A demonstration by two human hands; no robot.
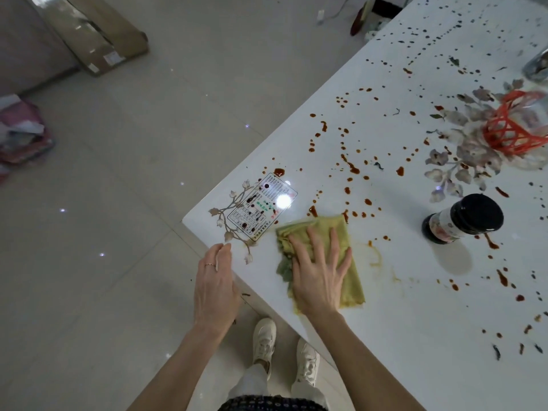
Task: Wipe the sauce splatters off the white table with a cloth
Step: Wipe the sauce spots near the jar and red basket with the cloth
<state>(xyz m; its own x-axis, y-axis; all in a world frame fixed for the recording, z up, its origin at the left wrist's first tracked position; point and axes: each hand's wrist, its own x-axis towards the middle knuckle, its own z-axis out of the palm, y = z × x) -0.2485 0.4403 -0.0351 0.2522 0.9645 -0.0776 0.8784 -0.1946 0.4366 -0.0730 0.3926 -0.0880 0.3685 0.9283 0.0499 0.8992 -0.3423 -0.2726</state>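
Smearing: a yellowish streak (pixel 376 258) is seen just beside the cloth (pixel 348 247) — sauce may be spread thin rather than lifted if the soiled side is kept down.
Jar: a dark-lidded jar (pixel 462 218) stands near the cloth, on its right; it could be knocked over by a wide sweep.
Table edge: sauce could be pushed off the near corner of the white table (pixel 385 345) and onto the floor if strokes are aimed that way.
Right hand (pixel 318 277): it is laid flat on the cloth, palm down.
Right fingers (pixel 312 244): they are spread wide and straight; the cloth is pressed against the table, not gripped.
Left hand (pixel 215 286): nothing is held; the loosely bent fingertips are set at the table's edge, whether touching cannot be told.
Cloth: it is bunched, yellow-green, near the table's corner, next to a printed sticker (pixel 262 206).
Sauce splatters (pixel 351 167): they are scattered beyond the cloth — most of the table is judged unwiped.
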